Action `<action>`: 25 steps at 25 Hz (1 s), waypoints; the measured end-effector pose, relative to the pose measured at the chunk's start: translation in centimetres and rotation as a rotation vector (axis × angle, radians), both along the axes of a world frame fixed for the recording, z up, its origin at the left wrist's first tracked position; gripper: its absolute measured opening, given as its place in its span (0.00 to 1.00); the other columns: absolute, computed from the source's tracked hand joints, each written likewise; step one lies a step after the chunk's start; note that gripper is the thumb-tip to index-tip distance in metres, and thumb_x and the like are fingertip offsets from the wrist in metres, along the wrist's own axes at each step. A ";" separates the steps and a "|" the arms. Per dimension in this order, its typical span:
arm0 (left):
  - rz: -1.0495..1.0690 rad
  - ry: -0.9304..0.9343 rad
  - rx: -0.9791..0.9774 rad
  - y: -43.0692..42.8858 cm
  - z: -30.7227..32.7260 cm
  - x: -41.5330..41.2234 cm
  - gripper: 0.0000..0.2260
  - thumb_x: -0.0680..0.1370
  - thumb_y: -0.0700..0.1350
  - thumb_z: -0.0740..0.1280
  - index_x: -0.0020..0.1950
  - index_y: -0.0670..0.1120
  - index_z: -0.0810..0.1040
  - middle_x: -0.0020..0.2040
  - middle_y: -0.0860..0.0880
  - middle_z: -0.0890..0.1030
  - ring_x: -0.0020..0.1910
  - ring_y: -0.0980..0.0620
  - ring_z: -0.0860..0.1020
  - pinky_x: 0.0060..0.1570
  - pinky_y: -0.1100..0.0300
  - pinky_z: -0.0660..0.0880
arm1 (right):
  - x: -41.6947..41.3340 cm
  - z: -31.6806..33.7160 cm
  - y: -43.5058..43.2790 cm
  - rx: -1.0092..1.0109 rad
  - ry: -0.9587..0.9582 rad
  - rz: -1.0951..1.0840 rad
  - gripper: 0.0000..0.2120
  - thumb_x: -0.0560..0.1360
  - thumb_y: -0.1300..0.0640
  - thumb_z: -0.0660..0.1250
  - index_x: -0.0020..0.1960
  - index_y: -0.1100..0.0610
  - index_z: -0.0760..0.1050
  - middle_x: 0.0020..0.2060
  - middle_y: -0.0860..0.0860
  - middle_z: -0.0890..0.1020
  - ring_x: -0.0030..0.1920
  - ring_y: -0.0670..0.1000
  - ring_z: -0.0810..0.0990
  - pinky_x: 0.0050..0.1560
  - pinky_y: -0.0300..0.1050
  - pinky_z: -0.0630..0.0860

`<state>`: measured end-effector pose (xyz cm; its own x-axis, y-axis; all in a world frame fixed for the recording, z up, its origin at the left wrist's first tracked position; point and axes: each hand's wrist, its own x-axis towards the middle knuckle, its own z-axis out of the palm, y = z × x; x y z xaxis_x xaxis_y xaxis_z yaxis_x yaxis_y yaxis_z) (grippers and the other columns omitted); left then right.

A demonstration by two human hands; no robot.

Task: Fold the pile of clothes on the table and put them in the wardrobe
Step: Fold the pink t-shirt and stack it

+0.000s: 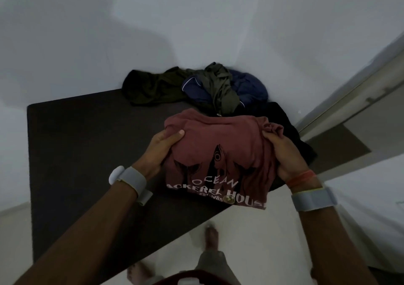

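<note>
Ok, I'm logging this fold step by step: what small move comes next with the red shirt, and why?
Probably lower the red shirt flat onto the table and smooth it. The left hand and right hand grip its sides, fabric bunches at the right hand, and its printed end hangs past the table's near edge, so the fold looks unfinished.

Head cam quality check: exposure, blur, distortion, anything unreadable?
Head view: dim and underexposed, soft shadows blotching the white wall; wide-angle bends the dark table edges and the door frame; the bare feet at the bottom are motion-blurred; the red T-shirt print is readable between the left hand and right hand; the dark clothes pile loses fold detail.
</note>
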<state>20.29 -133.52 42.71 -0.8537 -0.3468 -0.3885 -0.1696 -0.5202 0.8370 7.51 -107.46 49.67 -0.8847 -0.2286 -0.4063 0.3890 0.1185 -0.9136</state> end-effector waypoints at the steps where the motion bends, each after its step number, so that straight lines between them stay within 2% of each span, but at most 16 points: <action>1: -0.006 0.000 -0.015 1.2 0.1 -0.7 0.13 0.80 0.41 0.68 0.64 0.41 0.80 0.57 0.44 0.85 0.57 0.47 0.83 0.50 0.60 0.81 | -1.1 0.4 1.3 0.022 0.001 0.021 0.08 0.81 0.56 0.66 0.58 0.52 0.80 0.49 0.50 0.87 0.47 0.49 0.86 0.45 0.41 0.79; 4: -0.051 0.009 -0.024 5.0 1.0 -3.5 0.13 0.80 0.40 0.68 0.64 0.42 0.79 0.59 0.43 0.84 0.58 0.47 0.83 0.54 0.58 0.81 | -5.7 2.3 5.3 0.129 0.031 0.131 0.05 0.80 0.54 0.67 0.54 0.48 0.80 0.46 0.49 0.86 0.45 0.49 0.85 0.42 0.41 0.79; 6: -0.099 -0.016 0.005 8.7 1.9 -5.5 0.13 0.79 0.38 0.68 0.63 0.42 0.79 0.59 0.42 0.84 0.56 0.47 0.84 0.51 0.58 0.81 | -9.3 4.0 8.6 0.200 0.062 0.218 0.04 0.80 0.54 0.68 0.52 0.47 0.80 0.39 0.45 0.86 0.40 0.47 0.85 0.37 0.37 0.80; 8: -0.126 -0.031 0.106 11.7 2.1 -6.7 0.14 0.77 0.36 0.68 0.63 0.41 0.79 0.59 0.40 0.84 0.55 0.45 0.84 0.50 0.56 0.82 | -12.4 5.3 11.2 0.265 0.078 0.312 0.04 0.80 0.55 0.68 0.49 0.48 0.81 0.36 0.46 0.87 0.36 0.46 0.85 0.35 0.36 0.80; 10: -0.177 -0.022 0.209 14.7 2.0 -8.7 0.17 0.75 0.35 0.71 0.63 0.41 0.80 0.62 0.38 0.82 0.58 0.41 0.82 0.53 0.51 0.82 | -16.3 6.4 13.3 0.308 0.061 0.386 0.04 0.79 0.57 0.68 0.49 0.51 0.82 0.39 0.51 0.87 0.38 0.50 0.86 0.37 0.39 0.81; 12: -0.197 -0.028 0.203 17.0 1.5 -11.0 0.17 0.73 0.38 0.74 0.61 0.43 0.82 0.64 0.36 0.80 0.60 0.37 0.78 0.53 0.50 0.78 | -20.9 6.1 13.8 0.331 0.036 0.460 0.04 0.79 0.57 0.69 0.51 0.54 0.83 0.43 0.55 0.87 0.41 0.52 0.86 0.42 0.43 0.83; 15: 0.085 -0.091 0.193 18.6 -0.2 -15.1 0.16 0.78 0.42 0.69 0.66 0.44 0.79 0.62 0.42 0.83 0.59 0.43 0.82 0.53 0.52 0.81 | -26.4 2.4 11.2 0.347 0.165 0.506 0.06 0.78 0.55 0.71 0.54 0.53 0.83 0.48 0.53 0.86 0.48 0.53 0.84 0.56 0.47 0.80; 16: 0.184 -0.106 0.164 18.6 -1.2 -16.4 0.16 0.80 0.43 0.67 0.68 0.45 0.77 0.62 0.44 0.83 0.57 0.46 0.82 0.54 0.53 0.81 | -27.8 0.1 10.3 0.377 0.249 0.497 0.08 0.77 0.54 0.71 0.56 0.52 0.82 0.48 0.52 0.86 0.50 0.54 0.84 0.58 0.47 0.79; 18: 0.240 -0.165 0.063 18.7 -3.1 -18.1 0.14 0.81 0.47 0.66 0.66 0.48 0.76 0.63 0.47 0.82 0.58 0.49 0.81 0.63 0.48 0.77 | -29.5 -4.6 9.1 0.491 0.340 0.491 0.14 0.75 0.49 0.70 0.58 0.54 0.82 0.50 0.53 0.85 0.53 0.57 0.84 0.54 0.46 0.79; 20: 0.221 -0.265 -0.007 19.1 -4.9 -19.1 0.13 0.80 0.48 0.68 0.64 0.50 0.76 0.63 0.49 0.82 0.60 0.49 0.80 0.66 0.45 0.74 | -29.6 -8.1 9.6 0.572 0.306 0.474 0.22 0.75 0.47 0.72 0.64 0.58 0.78 0.56 0.56 0.83 0.57 0.59 0.82 0.55 0.45 0.76; 22: 0.234 -0.319 -0.014 19.5 -6.0 -19.2 0.15 0.80 0.47 0.69 0.65 0.49 0.75 0.62 0.48 0.82 0.58 0.49 0.80 0.60 0.48 0.77 | -28.8 -10.3 10.9 0.614 0.269 0.437 0.31 0.75 0.46 0.73 0.71 0.61 0.71 0.65 0.58 0.78 0.64 0.60 0.78 0.63 0.48 0.74; 25: 0.276 -0.376 -0.039 19.9 -6.9 -19.2 0.15 0.80 0.46 0.70 0.65 0.46 0.74 0.59 0.47 0.82 0.55 0.48 0.81 0.50 0.51 0.80 | -28.6 -12.2 12.1 0.616 0.272 0.443 0.36 0.75 0.43 0.72 0.74 0.62 0.67 0.69 0.58 0.75 0.67 0.60 0.76 0.69 0.53 0.72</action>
<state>1.06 -113.60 35.76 -0.5301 -0.5619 -0.6351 -0.3243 -0.5576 0.7641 -21.09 -95.37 37.47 -0.8503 -0.3863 -0.3575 -0.0387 0.7233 -0.6895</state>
